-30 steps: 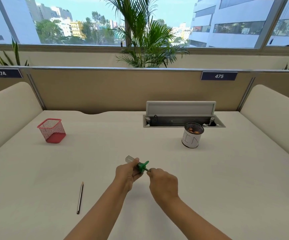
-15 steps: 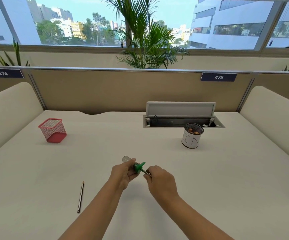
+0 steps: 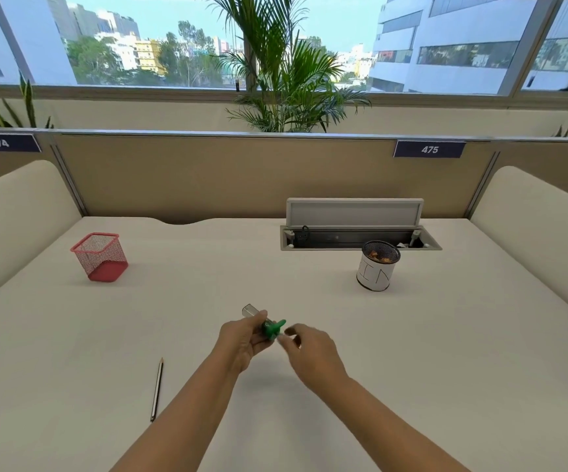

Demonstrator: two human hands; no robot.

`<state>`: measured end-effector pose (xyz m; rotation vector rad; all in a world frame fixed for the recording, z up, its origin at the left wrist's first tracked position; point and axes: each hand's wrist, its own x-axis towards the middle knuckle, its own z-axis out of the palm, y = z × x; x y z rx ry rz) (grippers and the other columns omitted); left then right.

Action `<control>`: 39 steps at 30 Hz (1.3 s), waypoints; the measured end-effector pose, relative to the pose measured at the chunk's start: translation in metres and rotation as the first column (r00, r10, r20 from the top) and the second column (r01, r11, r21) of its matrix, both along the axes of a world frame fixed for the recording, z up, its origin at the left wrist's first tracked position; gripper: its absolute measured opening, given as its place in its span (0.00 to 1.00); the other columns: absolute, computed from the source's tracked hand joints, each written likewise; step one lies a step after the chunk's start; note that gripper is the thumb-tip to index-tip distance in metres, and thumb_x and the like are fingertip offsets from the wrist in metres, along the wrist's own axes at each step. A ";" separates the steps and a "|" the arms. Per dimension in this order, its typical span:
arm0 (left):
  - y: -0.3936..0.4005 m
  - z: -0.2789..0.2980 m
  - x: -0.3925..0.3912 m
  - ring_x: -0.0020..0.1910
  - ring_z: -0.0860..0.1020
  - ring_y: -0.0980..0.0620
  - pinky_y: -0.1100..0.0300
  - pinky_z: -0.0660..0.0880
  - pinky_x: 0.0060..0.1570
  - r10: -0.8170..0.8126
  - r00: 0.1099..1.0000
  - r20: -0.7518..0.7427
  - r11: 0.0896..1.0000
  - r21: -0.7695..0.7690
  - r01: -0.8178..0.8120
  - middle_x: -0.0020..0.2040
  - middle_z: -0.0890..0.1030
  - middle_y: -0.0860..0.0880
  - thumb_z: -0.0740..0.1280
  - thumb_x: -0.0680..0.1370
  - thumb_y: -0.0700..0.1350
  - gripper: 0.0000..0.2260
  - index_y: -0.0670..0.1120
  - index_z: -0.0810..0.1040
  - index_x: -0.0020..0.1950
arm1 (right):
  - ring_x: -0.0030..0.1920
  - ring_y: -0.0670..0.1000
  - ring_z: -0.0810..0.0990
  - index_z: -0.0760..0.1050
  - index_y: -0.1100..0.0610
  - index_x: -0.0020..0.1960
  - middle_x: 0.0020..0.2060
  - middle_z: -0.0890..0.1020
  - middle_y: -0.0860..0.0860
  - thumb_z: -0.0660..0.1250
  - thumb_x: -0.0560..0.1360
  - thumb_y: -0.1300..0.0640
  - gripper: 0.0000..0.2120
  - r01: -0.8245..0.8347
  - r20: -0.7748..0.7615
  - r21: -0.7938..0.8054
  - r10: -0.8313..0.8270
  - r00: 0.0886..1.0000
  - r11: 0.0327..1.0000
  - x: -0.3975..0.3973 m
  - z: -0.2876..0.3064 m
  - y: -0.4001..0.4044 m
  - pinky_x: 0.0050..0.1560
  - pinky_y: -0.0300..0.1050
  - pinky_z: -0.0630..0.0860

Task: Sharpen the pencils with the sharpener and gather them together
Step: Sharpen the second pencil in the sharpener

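My left hand (image 3: 241, 342) grips a sharpener (image 3: 273, 328) with a green head and a clear tube that sticks out up and to the left, held just above the white desk (image 3: 446, 369). My right hand (image 3: 313, 352) is right beside the green head, its fingertips blurred and pinched on a short visible stub of a pencil (image 3: 280, 339) that goes into the sharpener. The rest of that pencil is hidden by the hand. A second pencil (image 3: 157, 390) lies on the desk to the left of my left forearm, with its tip pointing away from me.
A red mesh holder (image 3: 100, 255) stands at the far left of the desk. A white cup with a dark mesh rim (image 3: 378, 267), holding shavings, stands at the far right in front of an open cable tray (image 3: 357, 237). Padded dividers flank both sides.
My right hand's fingers have shifted on the pencil at the sharpener and are now blurred. Both hands have drifted slightly left. The loose pencil has not moved.
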<state>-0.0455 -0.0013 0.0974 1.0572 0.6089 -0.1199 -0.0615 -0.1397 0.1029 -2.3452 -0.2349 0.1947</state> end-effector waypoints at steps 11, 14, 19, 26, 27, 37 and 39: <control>-0.004 -0.002 0.003 0.29 0.82 0.48 0.58 0.81 0.32 0.020 1.000 0.011 0.999 -0.033 -0.019 0.37 0.81 0.39 0.66 0.76 0.37 0.05 0.36 0.76 0.42 | 0.28 0.51 0.75 0.77 0.60 0.36 0.27 0.78 0.51 0.70 0.71 0.58 0.07 0.064 0.371 -0.112 -0.018 0.929 0.992 0.007 -0.018 0.008 0.29 0.40 0.65; 0.000 -0.001 0.001 0.32 0.83 0.47 0.58 0.81 0.33 -0.047 0.997 0.059 0.998 -0.047 0.050 0.38 0.83 0.39 0.65 0.76 0.38 0.06 0.35 0.76 0.46 | 0.20 0.45 0.66 0.76 0.62 0.37 0.25 0.73 0.50 0.63 0.76 0.59 0.11 0.413 -0.614 0.468 -0.048 0.788 0.781 0.012 -0.001 0.003 0.21 0.35 0.61; 0.003 0.001 0.003 0.32 0.83 0.48 0.58 0.82 0.33 -0.101 0.993 0.067 0.994 -0.019 0.103 0.36 0.84 0.40 0.65 0.76 0.38 0.06 0.34 0.76 0.47 | 0.16 0.41 0.63 0.75 0.62 0.40 0.23 0.73 0.49 0.60 0.79 0.58 0.12 0.610 -0.797 0.572 0.193 0.573 0.548 0.010 0.003 -0.001 0.14 0.29 0.55; 0.003 -0.002 0.004 0.28 0.83 0.47 0.58 0.81 0.29 -0.042 0.999 0.017 0.998 -0.040 0.043 0.30 0.83 0.41 0.66 0.76 0.37 0.05 0.34 0.75 0.43 | 0.41 0.48 0.75 0.74 0.54 0.57 0.43 0.79 0.49 0.64 0.73 0.43 0.18 0.049 0.003 -0.007 -0.049 0.999 0.999 0.003 0.000 0.004 0.41 0.39 0.68; 0.002 -0.002 0.005 0.27 0.82 0.48 0.59 0.80 0.28 -0.033 0.999 0.010 0.999 -0.040 0.033 0.30 0.83 0.41 0.66 0.76 0.37 0.05 0.34 0.75 0.43 | 0.45 0.49 0.76 0.73 0.53 0.59 0.46 0.80 0.49 0.64 0.73 0.43 0.19 0.027 0.097 -0.100 -0.017 0.995 0.995 0.001 -0.001 0.003 0.43 0.40 0.69; -0.002 -0.001 0.007 0.24 0.81 0.48 0.58 0.80 0.25 0.004 1.000 -0.015 0.999 -0.053 -0.005 0.26 0.81 0.42 0.66 0.76 0.36 0.06 0.34 0.75 0.41 | 0.34 0.56 0.72 0.75 0.62 0.44 0.37 0.81 0.57 0.60 0.77 0.54 0.12 -0.001 0.381 -0.185 0.072 0.922 0.983 0.006 -0.018 0.002 0.35 0.43 0.63; -0.002 -0.002 0.006 0.24 0.81 0.47 0.57 0.80 0.26 -0.003 1.000 -0.020 0.999 -0.050 0.002 0.26 0.82 0.42 0.66 0.76 0.37 0.06 0.34 0.75 0.41 | 0.36 0.54 0.70 0.75 0.63 0.46 0.38 0.81 0.57 0.59 0.78 0.54 0.12 0.025 0.305 -0.117 0.012 0.952 0.993 0.006 -0.016 0.001 0.37 0.44 0.64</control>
